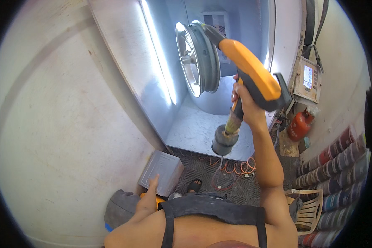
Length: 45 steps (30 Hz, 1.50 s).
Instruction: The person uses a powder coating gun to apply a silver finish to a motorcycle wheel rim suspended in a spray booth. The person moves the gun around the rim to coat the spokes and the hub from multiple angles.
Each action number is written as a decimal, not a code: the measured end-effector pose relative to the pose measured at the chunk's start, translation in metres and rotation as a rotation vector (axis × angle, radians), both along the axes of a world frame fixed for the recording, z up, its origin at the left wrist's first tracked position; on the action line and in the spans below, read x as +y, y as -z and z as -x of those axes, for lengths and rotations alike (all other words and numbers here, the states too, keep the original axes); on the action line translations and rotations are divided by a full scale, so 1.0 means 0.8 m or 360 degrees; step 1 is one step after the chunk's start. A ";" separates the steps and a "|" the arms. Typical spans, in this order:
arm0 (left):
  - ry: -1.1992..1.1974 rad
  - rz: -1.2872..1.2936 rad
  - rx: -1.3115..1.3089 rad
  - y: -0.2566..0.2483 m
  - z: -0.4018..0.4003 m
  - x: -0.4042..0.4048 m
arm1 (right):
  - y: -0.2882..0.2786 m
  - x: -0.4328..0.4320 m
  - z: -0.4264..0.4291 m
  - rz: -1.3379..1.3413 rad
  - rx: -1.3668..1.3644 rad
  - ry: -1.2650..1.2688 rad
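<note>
My right hand [244, 97] grips the handle of an orange and black powder-coating gun [249, 66]. A grey powder cup [224, 141] hangs under the handle. The gun's dark nozzle points up and left, close to the upper rim of a spoked motorcycle wheel [204, 59]. That wheel hangs inside a lit spray booth [186, 121] and looks greyish on its outer barrel, with shinier metal on the face side. Lower left, my left hand [154, 182] is over a grey plastic box [164, 169]; whether it touches the lid is unclear, and its fingers are hard to make out.
A coiled orange hose [248, 166] lies on the dark floor mat before the booth. To the right are a control panel [307, 80], a red gas cylinder [300, 125], stacked tubs [338, 173] and a slatted chair [308, 210]. A light tube [159, 55] lines the booth's left wall.
</note>
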<state>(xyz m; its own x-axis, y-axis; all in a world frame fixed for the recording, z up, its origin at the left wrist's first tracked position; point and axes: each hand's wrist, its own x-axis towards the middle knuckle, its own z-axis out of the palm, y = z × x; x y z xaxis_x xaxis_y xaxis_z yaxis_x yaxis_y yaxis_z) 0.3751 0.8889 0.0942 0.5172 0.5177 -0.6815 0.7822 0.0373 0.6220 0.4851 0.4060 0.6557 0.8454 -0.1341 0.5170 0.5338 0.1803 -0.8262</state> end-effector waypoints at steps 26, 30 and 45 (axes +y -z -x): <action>0.0126 -0.0071 -0.0098 -0.015 0.027 -0.059 | 0.106 -0.004 0.077 -0.0349 0.0259 -0.0248; 0.0297 -0.0206 -0.0071 -0.031 -0.008 -0.068 | 0.166 -0.014 0.113 -0.0353 0.0385 -0.0314; 0.0670 -0.0536 -0.0020 -0.023 -0.030 -0.079 | 0.326 -0.016 0.144 -0.0538 0.0462 -0.0519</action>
<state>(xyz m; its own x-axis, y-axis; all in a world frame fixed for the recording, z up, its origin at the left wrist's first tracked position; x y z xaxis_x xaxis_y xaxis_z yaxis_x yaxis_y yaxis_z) 0.3990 0.8260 0.1126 0.7340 0.4530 -0.5060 0.6791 -0.4808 0.5547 0.3699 0.3931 0.3953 0.9723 0.0406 0.2302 0.1649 0.5789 -0.7985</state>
